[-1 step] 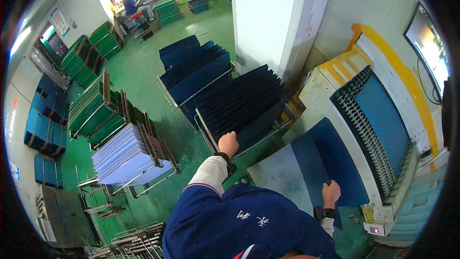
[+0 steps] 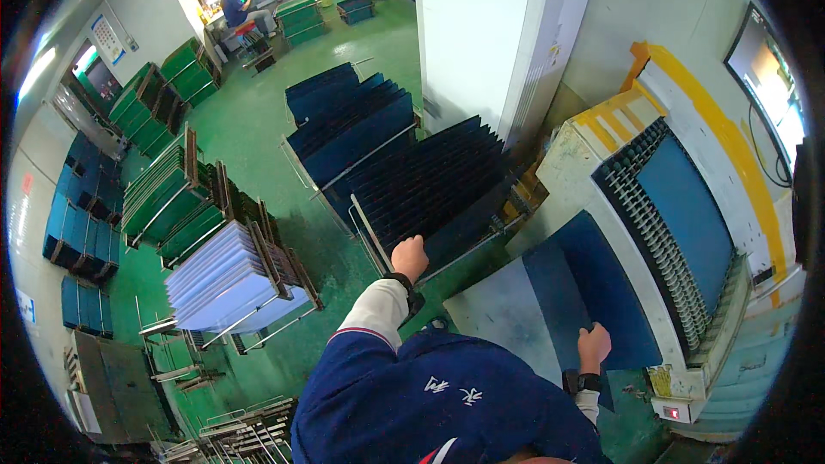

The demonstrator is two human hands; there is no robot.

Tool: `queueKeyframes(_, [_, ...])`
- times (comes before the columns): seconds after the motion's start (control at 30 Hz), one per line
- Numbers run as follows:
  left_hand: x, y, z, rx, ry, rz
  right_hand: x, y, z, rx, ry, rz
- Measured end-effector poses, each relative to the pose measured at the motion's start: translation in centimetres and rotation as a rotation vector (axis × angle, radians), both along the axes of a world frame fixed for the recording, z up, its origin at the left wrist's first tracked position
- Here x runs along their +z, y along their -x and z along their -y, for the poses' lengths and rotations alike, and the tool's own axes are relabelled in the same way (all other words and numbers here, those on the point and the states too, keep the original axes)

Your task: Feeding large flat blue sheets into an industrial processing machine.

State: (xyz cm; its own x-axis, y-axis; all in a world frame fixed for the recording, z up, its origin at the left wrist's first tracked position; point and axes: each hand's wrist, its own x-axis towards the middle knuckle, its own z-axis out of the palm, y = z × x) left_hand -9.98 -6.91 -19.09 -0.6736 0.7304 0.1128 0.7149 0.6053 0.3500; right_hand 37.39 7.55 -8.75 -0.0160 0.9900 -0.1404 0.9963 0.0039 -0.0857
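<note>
Our right hand (image 2: 594, 349), nearer, grips the dark panel (image 2: 557, 283) by its right edge, long axis running away from us. Left hand (image 2: 410, 259) closed at the rack's (image 2: 367, 225) near corner, hold unclear.

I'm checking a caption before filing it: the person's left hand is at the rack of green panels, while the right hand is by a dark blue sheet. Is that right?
Not quite: in the head view, the left hand is at the rack of dark panels, not green ones. The right hand is indeed by a dark blue sheet.
</note>
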Motion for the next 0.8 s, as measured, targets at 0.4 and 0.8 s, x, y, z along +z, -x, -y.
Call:
queueKeyframes(0.4, [0.5,0.0,-0.1,0.0,0.075,0.039,-0.9,-0.5,-0.6,0.02,-0.062,0.05])
queueKeyframes(0.8, [0.1,0.1,-0.2,0.012,0.064,0.025,0.8,0.3,-0.8,-0.049,0.006,0.011])
